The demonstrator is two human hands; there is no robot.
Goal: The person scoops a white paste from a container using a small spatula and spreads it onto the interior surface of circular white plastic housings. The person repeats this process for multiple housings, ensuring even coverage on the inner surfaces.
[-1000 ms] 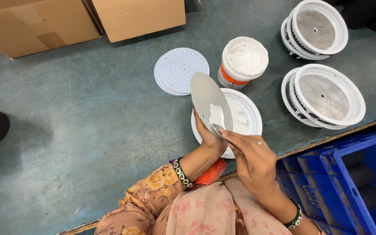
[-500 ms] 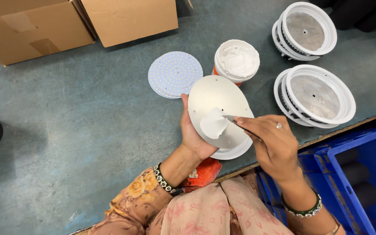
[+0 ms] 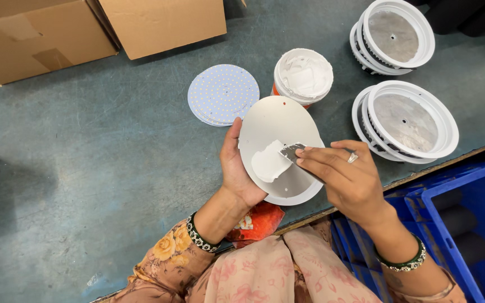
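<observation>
On my far left the grey-green table (image 3: 85, 168) lies bare, the widest open stretch, bounded at the top by two cardboard boxes (image 3: 158, 22). A stack of round dotted boards (image 3: 223, 94) sits just left of the white paste tub (image 3: 303, 76). My left hand (image 3: 237, 171) grips the round grey disc (image 3: 279, 146) by its left rim, thumb curled over the face, other fingers hidden behind it; the disc is held tilted above the table's near edge, over a white ring housing (image 3: 296, 196) that peeks out below it. A smear of white paste (image 3: 269, 163) lies on the disc just left of its middle. My right hand (image 3: 346, 182) has its fingertips pinched together on a small flat scraper (image 3: 292, 151), whose blade touches the paste's right side. Further right, two stacks of white ring housings (image 3: 408, 120) crowd the table near the edge, and beyond the edge stands a blue crate (image 3: 461, 185), close to my right wrist.
</observation>
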